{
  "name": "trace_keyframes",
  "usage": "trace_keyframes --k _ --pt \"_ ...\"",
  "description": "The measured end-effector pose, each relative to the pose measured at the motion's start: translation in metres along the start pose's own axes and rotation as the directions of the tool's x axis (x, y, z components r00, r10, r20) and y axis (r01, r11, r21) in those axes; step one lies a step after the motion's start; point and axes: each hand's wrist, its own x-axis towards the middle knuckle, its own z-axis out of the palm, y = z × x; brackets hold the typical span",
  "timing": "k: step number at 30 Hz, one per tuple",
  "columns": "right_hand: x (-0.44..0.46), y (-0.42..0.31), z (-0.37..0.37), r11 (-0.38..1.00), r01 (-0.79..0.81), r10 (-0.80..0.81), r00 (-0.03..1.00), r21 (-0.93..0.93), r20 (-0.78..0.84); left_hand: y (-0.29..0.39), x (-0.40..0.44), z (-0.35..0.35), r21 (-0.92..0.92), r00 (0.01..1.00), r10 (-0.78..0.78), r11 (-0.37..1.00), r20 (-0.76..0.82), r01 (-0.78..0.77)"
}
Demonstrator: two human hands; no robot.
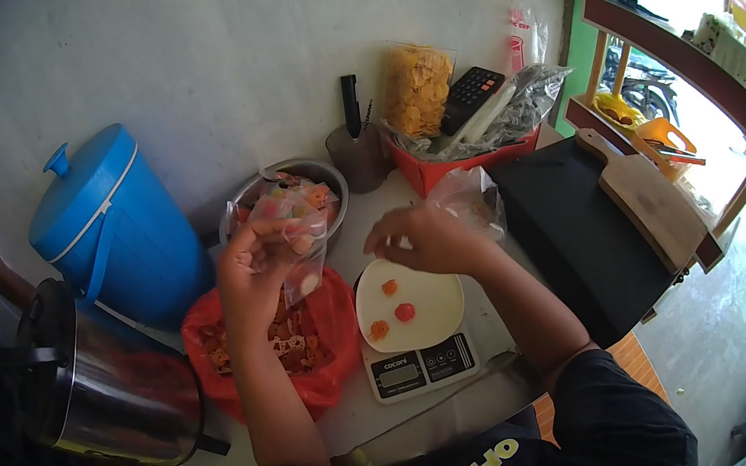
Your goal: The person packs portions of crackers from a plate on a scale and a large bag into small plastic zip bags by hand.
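Note:
My left hand [253, 271] is closed on a small clear plastic bag [307, 262] with a few pale and orange pieces inside. It holds the bag above a red plastic bag [341, 322] filled with orange-brown snack pieces. To the right, my right hand [428, 238] hovers over the far edge of a white plate [432, 322], its fingers curled together; whatever they may pinch is too small to make out. On the plate lie two orange pieces [389, 287] and one red piece [405, 311]. Under the plate stands a white kitchen scale [423, 368].
Behind the bag is a metal bowl [334, 175] of packed snacks. A blue jug [122, 235] and a steel pot [124, 393] stand left. Rightward are a red box [470, 165] holding a calculator [472, 98], a black case [567, 240] and a wooden board [650, 206].

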Motion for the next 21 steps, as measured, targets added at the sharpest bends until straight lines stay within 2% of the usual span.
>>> trace_keyframes --k 1,4,7,10,13,16,19,21 --pt "0.0 0.006 0.007 0.993 -0.007 0.019 0.995 -0.115 0.099 0.001 0.0 -0.001 -0.003 1.0 0.002 1.0 -0.013 -0.002" --pt "0.0 0.017 0.033 0.97 -0.119 0.18 0.938 -0.21 0.297 -0.001 0.001 -0.003 -0.007 0.999 0.017 1.0 -0.029 -0.018" --pt "0.003 0.024 0.052 0.952 -0.064 0.145 0.956 -0.3 0.255 -0.001 0.0 -0.001 -0.015 1.0 0.025 1.0 -0.014 -0.026" --pt "0.005 0.028 0.047 0.98 -0.034 0.085 0.961 -0.194 0.263 0.0 -0.001 0.002 0.002 1.0 0.025 1.0 -0.001 -0.025" --pt "0.009 0.029 0.03 0.994 -0.108 0.104 0.942 -0.005 0.32 0.0 -0.001 0.002 0.004 1.0 0.002 1.0 0.005 -0.002" --pt "0.005 0.024 0.02 0.994 -0.102 0.088 0.955 0.034 0.283 -0.002 0.0 0.0 -0.002 1.0 0.003 1.0 0.007 -0.003" --pt "0.005 0.022 0.011 0.988 0.021 -0.042 0.99 0.156 0.133 -0.006 0.0 -0.001 0.07 0.999 -0.025 0.997 0.038 0.023" --pt "0.007 0.016 0.007 0.924 0.028 -0.003 0.998 0.382 -0.067 -0.01 0.001 0.0 0.12 0.996 -0.063 0.991 0.061 0.055"
